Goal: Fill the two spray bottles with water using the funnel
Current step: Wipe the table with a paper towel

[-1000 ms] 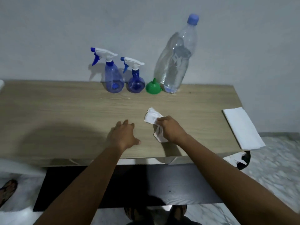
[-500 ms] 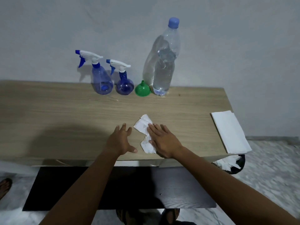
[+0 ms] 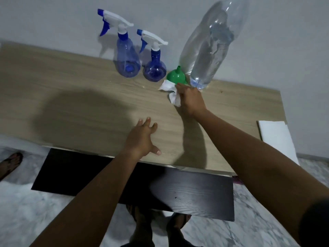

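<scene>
Two blue spray bottles with white trigger heads stand at the back of the wooden table: a taller one (image 3: 127, 57) on the left and a round one (image 3: 154, 68) beside it. A green funnel (image 3: 176, 76) lies mouth down to their right, next to a large clear water bottle (image 3: 208, 56) whose top is cut off by the frame. My right hand (image 3: 190, 100) presses a crumpled white tissue (image 3: 170, 90) on the table right in front of the funnel. My left hand (image 3: 142, 138) rests near the front edge, fingers apart, holding nothing.
A stack of white paper napkins (image 3: 276, 138) lies at the table's (image 3: 71, 97) right end. A dark board (image 3: 187, 193) sits below the table's front edge. My sandalled feet and another person's foot (image 3: 10, 163) are on the marbled floor.
My right hand has slid the tissue from the table's middle toward the back, up to the funnel. The left hand stays near the front edge. The camera has moved closer.
</scene>
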Action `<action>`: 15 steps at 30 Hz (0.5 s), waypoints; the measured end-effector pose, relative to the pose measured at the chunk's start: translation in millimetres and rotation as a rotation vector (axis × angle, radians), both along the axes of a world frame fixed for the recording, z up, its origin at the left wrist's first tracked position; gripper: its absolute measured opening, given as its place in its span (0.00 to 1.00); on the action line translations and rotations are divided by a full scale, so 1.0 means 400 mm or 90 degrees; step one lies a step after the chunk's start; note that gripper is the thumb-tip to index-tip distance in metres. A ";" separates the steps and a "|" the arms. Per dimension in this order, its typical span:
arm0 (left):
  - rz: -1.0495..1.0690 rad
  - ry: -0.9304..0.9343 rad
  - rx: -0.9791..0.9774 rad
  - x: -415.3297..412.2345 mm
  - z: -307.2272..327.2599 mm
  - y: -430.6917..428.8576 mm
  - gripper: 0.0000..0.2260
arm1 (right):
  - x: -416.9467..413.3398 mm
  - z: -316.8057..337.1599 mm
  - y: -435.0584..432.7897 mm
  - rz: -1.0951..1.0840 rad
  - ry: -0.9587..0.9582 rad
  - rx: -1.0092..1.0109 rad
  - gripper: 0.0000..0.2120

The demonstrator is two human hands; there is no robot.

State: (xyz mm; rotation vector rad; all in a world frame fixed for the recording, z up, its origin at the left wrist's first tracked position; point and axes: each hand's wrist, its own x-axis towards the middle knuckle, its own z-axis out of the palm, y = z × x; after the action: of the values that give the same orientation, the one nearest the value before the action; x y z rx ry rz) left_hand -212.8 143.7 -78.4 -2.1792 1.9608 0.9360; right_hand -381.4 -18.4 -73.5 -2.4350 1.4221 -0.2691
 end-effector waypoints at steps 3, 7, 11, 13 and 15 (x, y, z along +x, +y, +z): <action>-0.007 -0.012 -0.001 0.000 0.001 0.000 0.53 | -0.006 -0.071 0.023 0.059 0.056 0.043 0.23; -0.016 -0.033 0.003 -0.002 0.004 0.001 0.52 | -0.024 -0.088 0.050 0.105 0.124 0.044 0.29; -0.012 -0.028 0.014 -0.003 0.009 0.001 0.52 | -0.062 -0.087 0.124 0.198 0.159 0.020 0.31; -0.008 -0.023 0.009 -0.004 0.008 0.003 0.51 | -0.085 -0.097 0.181 0.229 0.155 0.016 0.30; 0.016 0.000 -0.007 -0.004 0.008 0.011 0.49 | -0.114 -0.110 0.244 0.248 0.149 0.012 0.29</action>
State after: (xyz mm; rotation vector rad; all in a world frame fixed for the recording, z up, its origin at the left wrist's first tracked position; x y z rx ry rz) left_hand -214.4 148.1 -75.2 -2.2149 1.9478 0.9310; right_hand -426.8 79.3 -117.3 -2.7277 0.9889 0.1221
